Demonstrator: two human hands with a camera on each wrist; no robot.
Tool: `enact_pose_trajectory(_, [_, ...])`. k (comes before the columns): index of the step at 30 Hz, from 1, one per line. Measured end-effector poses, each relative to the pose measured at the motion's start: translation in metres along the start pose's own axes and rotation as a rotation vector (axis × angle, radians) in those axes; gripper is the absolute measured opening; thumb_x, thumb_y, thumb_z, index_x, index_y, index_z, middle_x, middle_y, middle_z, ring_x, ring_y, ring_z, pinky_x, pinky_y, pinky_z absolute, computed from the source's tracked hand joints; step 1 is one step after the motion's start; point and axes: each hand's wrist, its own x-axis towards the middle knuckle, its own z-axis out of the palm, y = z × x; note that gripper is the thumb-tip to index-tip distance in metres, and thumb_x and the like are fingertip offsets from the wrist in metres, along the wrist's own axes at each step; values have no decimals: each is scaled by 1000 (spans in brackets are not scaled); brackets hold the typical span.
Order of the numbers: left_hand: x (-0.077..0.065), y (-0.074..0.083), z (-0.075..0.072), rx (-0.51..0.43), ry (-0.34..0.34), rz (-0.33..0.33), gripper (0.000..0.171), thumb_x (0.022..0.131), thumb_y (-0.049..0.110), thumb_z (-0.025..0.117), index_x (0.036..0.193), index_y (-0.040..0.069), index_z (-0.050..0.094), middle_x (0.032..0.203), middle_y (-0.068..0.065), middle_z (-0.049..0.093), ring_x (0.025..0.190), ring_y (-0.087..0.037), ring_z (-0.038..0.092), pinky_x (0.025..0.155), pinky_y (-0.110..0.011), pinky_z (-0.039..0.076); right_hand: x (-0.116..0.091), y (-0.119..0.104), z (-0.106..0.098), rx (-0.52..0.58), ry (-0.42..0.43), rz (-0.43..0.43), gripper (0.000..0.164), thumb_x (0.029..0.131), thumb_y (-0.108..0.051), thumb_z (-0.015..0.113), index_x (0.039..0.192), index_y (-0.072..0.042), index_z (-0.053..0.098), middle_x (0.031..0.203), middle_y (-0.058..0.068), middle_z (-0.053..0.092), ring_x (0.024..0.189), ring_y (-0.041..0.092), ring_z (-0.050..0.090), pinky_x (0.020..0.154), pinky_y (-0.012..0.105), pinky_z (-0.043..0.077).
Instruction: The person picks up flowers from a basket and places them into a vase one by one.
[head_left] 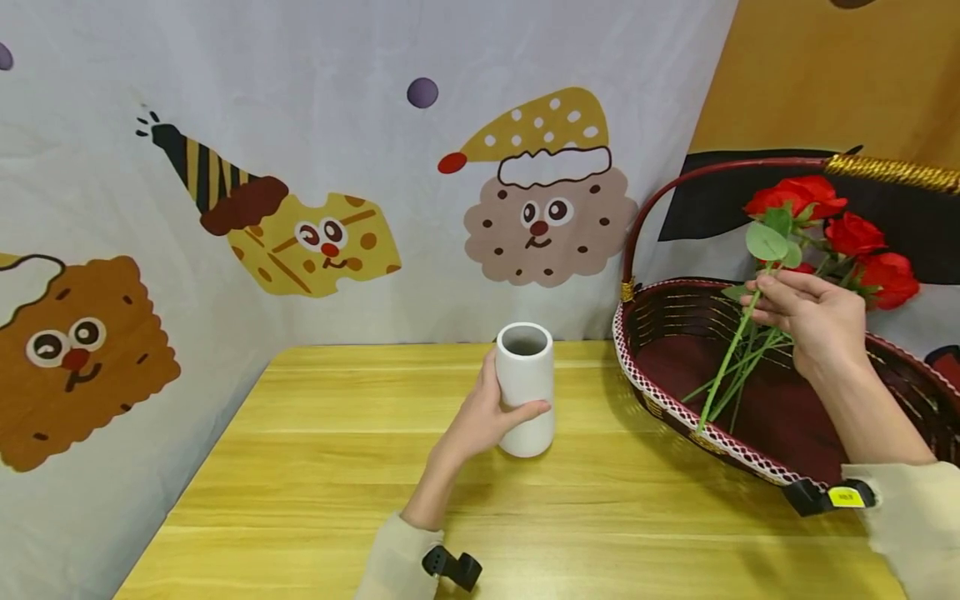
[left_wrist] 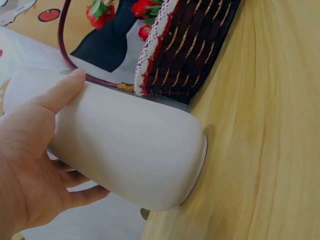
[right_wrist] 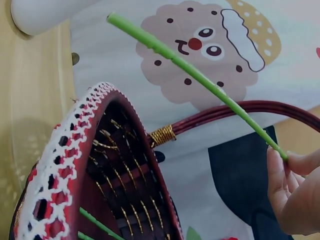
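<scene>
A white cylindrical vase (head_left: pixel 527 379) stands upright on the wooden table. My left hand (head_left: pixel 480 417) grips it from the left, with the thumb across its front; the left wrist view shows fingers behind the vase (left_wrist: pixel 130 145). My right hand (head_left: pixel 828 325) pinches the green stem of a red rose (head_left: pixel 797 200) over the basket (head_left: pixel 637 367). In the right wrist view, the rose stem (right_wrist: pixel 200 77) slants up from the fingertips, its cut end free; the bloom is out of that view. Several other red roses (head_left: pixel 888 279) lean in the basket, partly behind my right hand.
The dark red woven basket has a white lace rim and a tall arched handle (head_left: pixel 690 179) wrapped in gold. It sits at the table's right side. A cloth (head_left: pixel 360 83) printed with cartoon biscuits hangs behind the table (head_left: pixel 337 467).
</scene>
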Motion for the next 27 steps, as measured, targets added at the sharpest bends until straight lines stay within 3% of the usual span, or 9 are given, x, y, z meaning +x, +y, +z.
enact_pose_trajectory(9, [-1,-1,1,-4,21,15,93,88,15,81,157,12,19,137,-13,48,120,-29,53,102,-50,42,-9,0,9,1,-39,-13,11,88,0,75,98,-5,78,85,9,76,69,19,74,60,29,59])
enact_pose_trajectory(27, [-5,0,-1,-14,-10,25,92,88,13,81,157,12,20,138,-10,48,120,-27,54,102,-48,43,-26,13,31,-47,-115,-26,14,89,-1,75,103,-5,73,87,10,76,72,19,75,64,29,59])
